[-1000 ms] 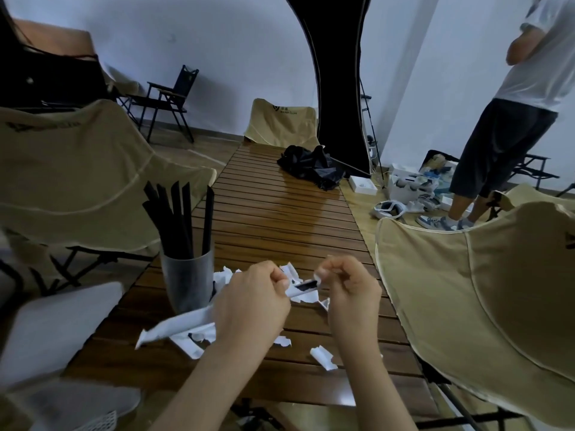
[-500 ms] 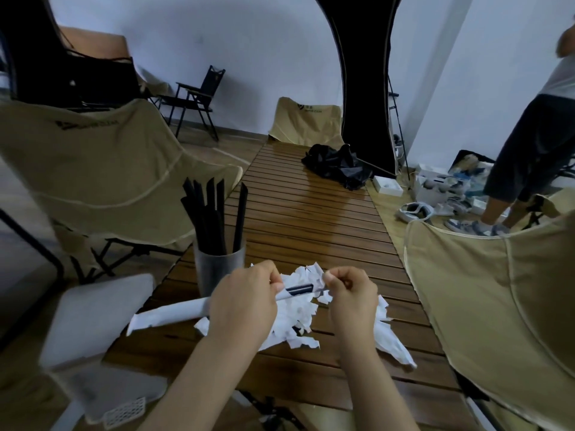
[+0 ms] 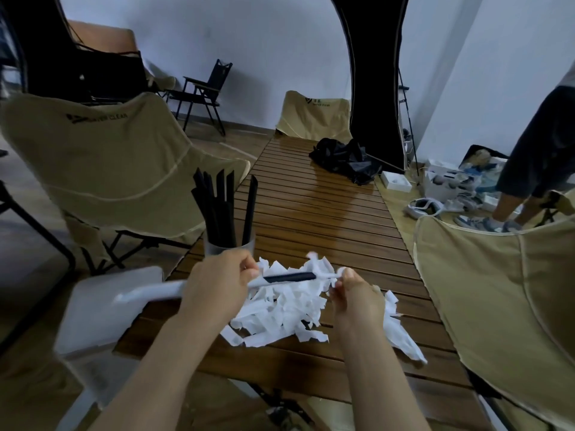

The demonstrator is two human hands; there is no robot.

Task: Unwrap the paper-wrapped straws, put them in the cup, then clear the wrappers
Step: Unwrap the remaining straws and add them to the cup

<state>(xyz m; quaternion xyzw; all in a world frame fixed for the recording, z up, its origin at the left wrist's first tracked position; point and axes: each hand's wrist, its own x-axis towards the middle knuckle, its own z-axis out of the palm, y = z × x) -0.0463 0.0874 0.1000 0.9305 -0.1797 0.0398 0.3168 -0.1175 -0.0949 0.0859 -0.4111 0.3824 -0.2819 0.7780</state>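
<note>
In the head view, at the lower centre of the frame, my left hand (image 3: 217, 284) grips the wrapped straw (image 3: 289, 277) and my right hand (image 3: 353, 290) pinches the torn paper end. More black straw shows now than a moment ago, so I think this one is nearly free. The cup (image 3: 230, 248) with bare straws stands just behind my left hand. Torn wrappers (image 3: 280, 315) lie heaped on the table (image 3: 311, 206) below my hands.

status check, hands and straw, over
Left hand grips wrapped straw; right hand pinches torn wrapper end. Black tip bared. Cup close behind, path open.
</note>
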